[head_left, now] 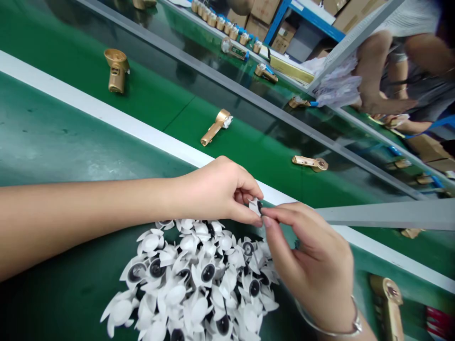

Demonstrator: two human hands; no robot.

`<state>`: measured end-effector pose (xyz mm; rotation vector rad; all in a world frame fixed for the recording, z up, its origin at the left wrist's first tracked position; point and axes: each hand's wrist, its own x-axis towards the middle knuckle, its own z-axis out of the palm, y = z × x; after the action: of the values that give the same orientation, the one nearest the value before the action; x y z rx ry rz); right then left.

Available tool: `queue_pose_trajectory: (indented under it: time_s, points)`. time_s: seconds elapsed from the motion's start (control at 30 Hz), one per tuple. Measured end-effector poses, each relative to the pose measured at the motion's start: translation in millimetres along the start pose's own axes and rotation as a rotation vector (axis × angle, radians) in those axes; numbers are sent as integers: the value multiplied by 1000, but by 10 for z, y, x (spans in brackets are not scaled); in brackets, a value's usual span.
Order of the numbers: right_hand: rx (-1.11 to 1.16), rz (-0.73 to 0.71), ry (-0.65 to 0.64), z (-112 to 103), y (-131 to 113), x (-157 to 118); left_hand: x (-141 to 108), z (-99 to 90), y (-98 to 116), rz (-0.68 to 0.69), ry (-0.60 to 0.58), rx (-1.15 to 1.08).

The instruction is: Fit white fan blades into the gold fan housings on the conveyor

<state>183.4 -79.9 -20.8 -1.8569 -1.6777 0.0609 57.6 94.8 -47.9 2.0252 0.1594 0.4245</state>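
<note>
Left hand (220, 189) and right hand (314, 258) pinch white impeller (253, 205), dark side rightward.

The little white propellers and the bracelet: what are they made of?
The propellers look like smooth, slightly shiny white plastic: their blades are thin and all shaped alike. The bracelet on the right wrist looks like polished metal, maybe silver or steel, because it is silvery and catches the light. I can't tell which metal.

Bright overall, blurred right edge
</note>
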Motion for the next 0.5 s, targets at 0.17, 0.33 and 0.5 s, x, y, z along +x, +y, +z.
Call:
queue_pose_trajectory:
  time_s: [0.17,0.33,0.5]
  points:
    - [-46,232,163,-215,271,164,21,-51,9,6,4,-41]
    - [-67,464,111,-240,605,313,30,-89,39,17,16,-54]
    - [287,555,42,-160,568,370,33,-84,26,26,13,-82]
